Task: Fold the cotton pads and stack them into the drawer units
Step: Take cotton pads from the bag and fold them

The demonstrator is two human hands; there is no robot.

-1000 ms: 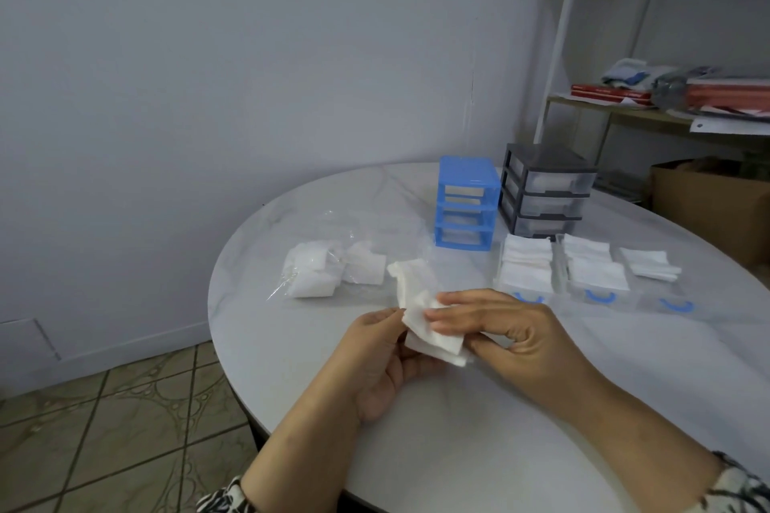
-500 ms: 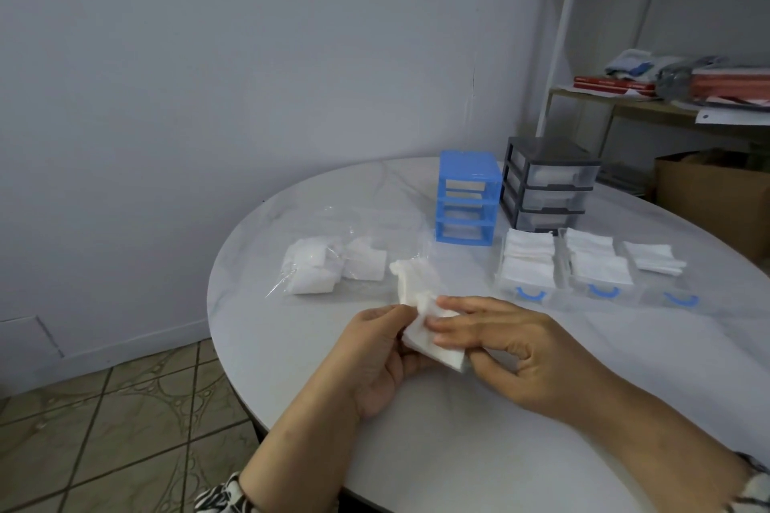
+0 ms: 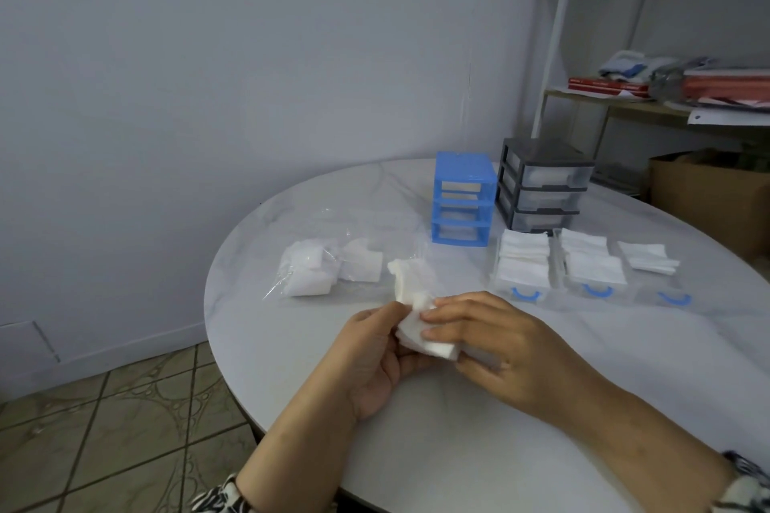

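Single head-worn view, wide-angle, looking forward and down from just above the near edge of the round white marble-patterned table (image 3: pixel 562 408). Close on both bare hands, low and central over that table's near half. Faces the table's far edge, where the blue plastic three-tier drawer frame (image 3: pixel 463 200) stands left of the dark grey plastic three-drawer unit (image 3: pixel 543 185). Pale plain wall behind the table, patterned tile floor below its left rim, white metal shelving beyond its right side. Straight lines bowed toward the picture's edges.

Round marble table (image 3: pixel 541 408) with drawer units (image 3: pixel 464 200), pad-filled drawers (image 3: pixel 524 275), plastic bag (image 3: pixel 329 267).
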